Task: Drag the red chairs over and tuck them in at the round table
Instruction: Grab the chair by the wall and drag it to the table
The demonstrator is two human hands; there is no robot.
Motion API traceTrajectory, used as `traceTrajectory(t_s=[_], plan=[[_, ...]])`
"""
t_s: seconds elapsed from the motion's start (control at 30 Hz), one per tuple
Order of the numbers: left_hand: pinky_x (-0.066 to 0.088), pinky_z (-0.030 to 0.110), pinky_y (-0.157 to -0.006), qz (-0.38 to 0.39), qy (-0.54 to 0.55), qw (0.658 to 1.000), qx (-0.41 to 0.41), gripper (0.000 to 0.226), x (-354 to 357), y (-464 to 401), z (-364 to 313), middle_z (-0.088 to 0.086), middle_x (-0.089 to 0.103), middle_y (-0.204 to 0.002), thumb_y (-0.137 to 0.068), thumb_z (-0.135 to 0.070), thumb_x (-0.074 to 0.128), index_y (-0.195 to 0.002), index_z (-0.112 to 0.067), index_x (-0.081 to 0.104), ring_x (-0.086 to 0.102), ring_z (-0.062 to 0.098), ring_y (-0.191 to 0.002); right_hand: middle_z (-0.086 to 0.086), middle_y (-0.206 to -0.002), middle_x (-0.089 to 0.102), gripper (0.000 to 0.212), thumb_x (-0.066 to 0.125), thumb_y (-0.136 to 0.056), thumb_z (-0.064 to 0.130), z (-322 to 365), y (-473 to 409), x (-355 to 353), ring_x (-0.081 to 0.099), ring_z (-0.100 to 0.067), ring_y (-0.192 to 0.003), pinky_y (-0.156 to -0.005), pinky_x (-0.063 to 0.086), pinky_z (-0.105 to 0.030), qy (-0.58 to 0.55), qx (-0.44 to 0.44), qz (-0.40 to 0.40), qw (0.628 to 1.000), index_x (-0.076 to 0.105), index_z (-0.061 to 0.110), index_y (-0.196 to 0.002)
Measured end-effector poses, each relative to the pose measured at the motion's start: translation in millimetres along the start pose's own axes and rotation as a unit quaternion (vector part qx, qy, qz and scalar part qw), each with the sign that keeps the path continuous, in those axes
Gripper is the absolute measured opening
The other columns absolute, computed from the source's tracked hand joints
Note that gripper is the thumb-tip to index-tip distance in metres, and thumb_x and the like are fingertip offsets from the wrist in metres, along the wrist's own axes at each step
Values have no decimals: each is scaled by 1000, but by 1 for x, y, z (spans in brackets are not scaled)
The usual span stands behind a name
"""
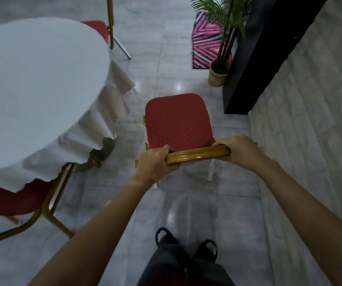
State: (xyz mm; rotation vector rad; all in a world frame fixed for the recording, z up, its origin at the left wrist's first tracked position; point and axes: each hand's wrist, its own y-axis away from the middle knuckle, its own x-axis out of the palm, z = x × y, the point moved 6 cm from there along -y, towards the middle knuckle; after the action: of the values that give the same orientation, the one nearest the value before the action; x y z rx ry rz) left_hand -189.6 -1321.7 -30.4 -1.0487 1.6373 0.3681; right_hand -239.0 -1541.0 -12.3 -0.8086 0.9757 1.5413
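Here, left hand (156,162) and right hand (238,150) each clenched in grip on red chair (177,122) backrest, beside round table (42,89).

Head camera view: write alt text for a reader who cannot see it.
Both hands, left hand and right hand, grip the gold top rail of a red chair on a tiled floor, right of a round table draped in white cloth. Two more red chairs sit at that table.

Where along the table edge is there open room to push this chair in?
Open edge lies between the tucked chair near left and the far chair, where the tablecloth hangs. Bare floor leads there. Right of the held chair is tighter: plant pot, black counter.
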Motion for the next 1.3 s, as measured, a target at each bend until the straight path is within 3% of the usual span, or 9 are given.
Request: traceTrajectory(t_s=[0.4, 0.6, 0.8, 0.9, 0.97, 1.13, 1.3], plan=[[51, 28, -45, -47, 21, 999, -10, 36, 0, 10, -4, -5, 70, -67, -71, -51, 64, -80, -16, 69, 62, 12, -51, 4, -88, 74, 28, 70, -78, 35, -9, -2, 0, 67, -15, -79, -71, 53, -32, 40, -44, 24, 998, 67, 32, -106], [55, 32, -48, -67, -2, 997, -29, 47, 1, 18, -17, -1, 71, -69, -72, -58, 57, -83, -14, 70, 65, 14, -54, 4, -90, 72, 29, 67, -80, 39, -19, 1, 0, 65, -14, -80, -67, 46, -26, 41, -93, 55, 993, 65, 31, -108], [54, 33, -51, -72, -38, 989, -125, 53, 29, 32, -77, -3, 70, -74, -75, -66, 52, -88, -17, 69, 64, 14, -59, 5, -88, 71, 26, 68, -81, 35, -62, 14, -21, 59, -10, -74, -62, 39, -24, 55, -157, 107, 980, 65, 30, -106], [52, 31, -49, -97, -32, 979, -179, 42, 41, 27, -116, -3, 70, -73, -73, -57, 61, -85, -17, 69, 63, 15, -59, 4, -87, 72, 22, 71, -78, 33, -87, 15, -37, 63, -14, -76, -57, 42, -22, 64, -187, 125, 972, 67, 29, -99], [49, 30, -46, -108, -29, 973, -202, 37, 52, 21, -145, -1, 69, -69, -73, -51, 65, -81, -15, 67, 62, 16, -56, 3, -87, 71, 19, 70, -79, 33, -105, 12, -50, 62, -15, -77, -52, 33, -15, 109, -198, 130, 965, 67, 26, -96], [52, 35, -49, -92, -14, 961, -261, 36, 87, -5, -198, -1, 68, -73, -80, -51, 60, -84, -15, 63, 62, 16, -57, 3, -85, 71, 15, 71, -76, 31, -155, -1, -79, 65, -18, -81, -59, 43, -26, 173, -180, 111, 962, 70, 25, -90], [39, 24, -46, -60, -13, 978, -199, 24, 106, -45, -238, 3, 67, -70, -86, -34, 64, -86, -10, 63, 59, 18, -52, 2, -85, 71, 15, 73, -74, 22, -203, -18, -102, 64, -18, -81, -63, 43, -27, 194, -168, 104, 961, 71, 26, -88]])
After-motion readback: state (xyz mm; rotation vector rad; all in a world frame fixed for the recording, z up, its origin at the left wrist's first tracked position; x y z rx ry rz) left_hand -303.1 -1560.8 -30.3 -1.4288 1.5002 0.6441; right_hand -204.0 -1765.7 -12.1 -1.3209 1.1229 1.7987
